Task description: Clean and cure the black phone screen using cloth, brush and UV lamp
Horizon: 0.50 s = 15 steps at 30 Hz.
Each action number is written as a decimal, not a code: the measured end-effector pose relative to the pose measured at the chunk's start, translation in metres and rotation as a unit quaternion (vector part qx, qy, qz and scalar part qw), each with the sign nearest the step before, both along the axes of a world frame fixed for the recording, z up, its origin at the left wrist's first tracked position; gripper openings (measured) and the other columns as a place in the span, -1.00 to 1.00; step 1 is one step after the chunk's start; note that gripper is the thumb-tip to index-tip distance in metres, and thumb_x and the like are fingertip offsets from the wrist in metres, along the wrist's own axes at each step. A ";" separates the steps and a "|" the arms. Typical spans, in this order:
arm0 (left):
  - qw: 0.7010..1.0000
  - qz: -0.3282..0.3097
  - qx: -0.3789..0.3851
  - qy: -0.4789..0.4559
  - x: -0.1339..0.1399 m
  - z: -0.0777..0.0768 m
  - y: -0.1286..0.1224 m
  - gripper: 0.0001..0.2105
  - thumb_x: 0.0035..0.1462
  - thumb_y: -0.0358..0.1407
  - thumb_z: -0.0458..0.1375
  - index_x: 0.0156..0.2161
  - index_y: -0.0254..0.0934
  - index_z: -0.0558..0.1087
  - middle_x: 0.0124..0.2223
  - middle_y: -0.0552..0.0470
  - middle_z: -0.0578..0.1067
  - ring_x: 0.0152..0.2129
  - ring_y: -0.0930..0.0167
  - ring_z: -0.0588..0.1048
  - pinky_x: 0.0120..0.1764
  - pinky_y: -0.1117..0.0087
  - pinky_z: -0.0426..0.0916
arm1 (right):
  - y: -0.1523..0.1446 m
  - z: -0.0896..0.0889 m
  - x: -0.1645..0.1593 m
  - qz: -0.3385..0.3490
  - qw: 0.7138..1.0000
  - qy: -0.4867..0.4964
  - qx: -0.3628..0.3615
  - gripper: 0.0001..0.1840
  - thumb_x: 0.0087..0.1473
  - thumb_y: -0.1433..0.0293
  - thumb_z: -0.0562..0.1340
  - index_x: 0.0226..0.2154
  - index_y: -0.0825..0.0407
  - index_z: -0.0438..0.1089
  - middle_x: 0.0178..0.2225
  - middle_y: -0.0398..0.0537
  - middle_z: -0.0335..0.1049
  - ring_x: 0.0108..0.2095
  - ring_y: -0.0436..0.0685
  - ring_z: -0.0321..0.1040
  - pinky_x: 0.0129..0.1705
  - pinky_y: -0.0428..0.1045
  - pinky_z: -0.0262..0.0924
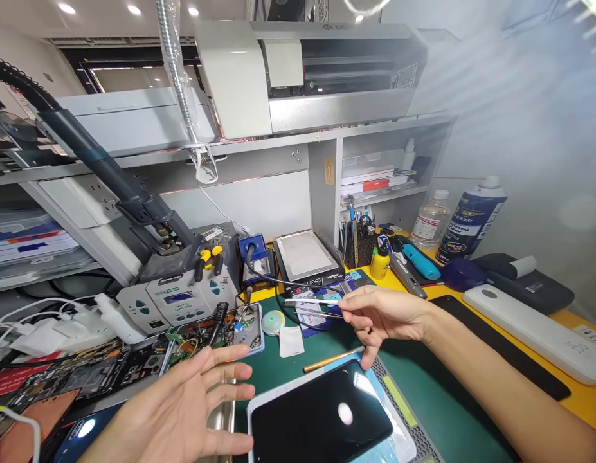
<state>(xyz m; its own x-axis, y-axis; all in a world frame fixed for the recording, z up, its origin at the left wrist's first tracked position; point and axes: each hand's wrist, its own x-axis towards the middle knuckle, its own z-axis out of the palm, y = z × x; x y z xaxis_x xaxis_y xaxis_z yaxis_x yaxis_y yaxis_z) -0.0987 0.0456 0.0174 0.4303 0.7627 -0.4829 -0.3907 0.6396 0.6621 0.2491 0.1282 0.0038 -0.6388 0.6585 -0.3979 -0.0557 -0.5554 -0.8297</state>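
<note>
Black and glossy, the device (317, 411) lies face up on a white and pale blue pad (398, 437) at the bottom centre, its near edge cut off by the frame. Glare whitens part of its screen. At lower left, the left hand and forearm hide some of the circuit boards (92, 370); haze blurs the wall at upper right.

A shallow tray (261, 331) beyond the left hand holds small electronic parts, hard to tell apart. At the back, a black mesh holder (361, 249) carries upright tools, and a white-capped bottle (429, 222) contains clear liquid beside a blue spray can (471, 222).

The left hand (196, 405) is open, its fingers spread over the device's left edge; whether they touch it cannot be told. The right hand (382, 315) reaches in from the right above the device's far edge, thumb and fingers pinching slim metal tweezers (321, 314) that point left. Its lowest fingertip is near the device's far corner; contact is unclear.
</note>
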 end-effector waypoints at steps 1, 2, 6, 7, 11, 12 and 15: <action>1.000 0.003 -0.002 0.003 0.000 0.000 0.001 -0.50 0.18 0.00 0.07 0.10 -0.27 0.46 -0.02 -0.24 0.46 0.03 0.03 0.26 0.02 -0.31 0.26 | 0.000 0.000 0.000 -0.005 1.000 0.003 0.002 -0.76 0.21 0.31 0.24 -0.41 0.14 0.38 -0.65 -0.30 0.17 -0.65 -0.02 0.29 -0.39 0.31 0.52; 1.000 0.008 -0.003 0.007 -0.001 -0.001 0.001 -0.52 0.19 -0.01 0.07 0.09 -0.26 0.47 -0.02 -0.23 0.46 0.03 0.03 0.26 0.00 -0.32 0.28 | 0.000 0.001 0.000 -0.010 1.000 0.005 0.004 -0.76 0.22 0.32 0.24 -0.41 0.14 0.38 -0.65 -0.30 0.17 -0.65 -0.02 0.29 -0.38 0.31 0.52; 0.999 0.033 0.000 0.030 -0.001 0.000 0.004 -0.56 0.20 -0.04 0.07 0.06 -0.26 0.49 -0.03 -0.24 0.47 0.05 0.02 0.24 -0.05 -0.27 0.34 | -0.001 0.003 0.000 -0.018 1.000 0.016 0.015 -0.77 0.23 0.32 0.24 -0.39 0.14 0.39 -0.64 -0.28 0.19 -0.61 0.00 0.32 -0.35 0.32 0.51; 0.999 0.036 0.004 0.034 0.000 0.000 0.004 -0.56 0.20 -0.04 0.08 0.05 -0.26 0.49 -0.02 -0.24 0.48 0.06 0.01 0.23 -0.06 -0.24 0.36 | -0.002 0.004 0.001 -0.019 0.999 0.018 0.019 -0.78 0.22 0.32 0.25 -0.39 0.14 0.39 -0.63 -0.27 0.20 -0.60 0.01 0.33 -0.34 0.33 0.51; 0.998 0.045 0.012 0.038 0.001 0.002 0.004 -0.57 0.19 -0.05 0.10 0.02 -0.27 0.52 0.00 -0.25 0.48 0.12 -0.04 0.18 -0.04 -0.25 0.35 | -0.003 0.007 0.004 -0.032 0.999 0.026 0.033 -0.79 0.22 0.32 0.26 -0.39 0.13 0.40 -0.62 -0.25 0.21 -0.56 0.03 0.34 -0.29 0.34 0.50; 0.998 0.049 0.016 0.038 0.001 0.003 0.004 -0.58 0.18 -0.05 0.11 0.01 -0.27 0.52 0.00 -0.25 0.49 0.14 -0.05 0.17 -0.02 -0.26 0.33 | -0.004 0.009 0.004 -0.036 0.998 0.028 0.036 -0.79 0.22 0.32 0.26 -0.38 0.13 0.40 -0.61 -0.25 0.21 -0.56 0.03 0.34 -0.29 0.34 0.50; 0.997 0.065 0.029 0.041 0.000 0.004 0.002 -0.58 0.18 -0.05 0.10 0.00 -0.27 0.53 0.00 -0.25 0.50 0.19 -0.08 0.13 0.01 -0.30 0.31 | -0.006 0.013 0.006 -0.048 0.997 0.036 0.047 -0.79 0.21 0.32 0.27 -0.38 0.13 0.41 -0.60 -0.23 0.22 -0.55 0.04 0.34 -0.28 0.34 0.50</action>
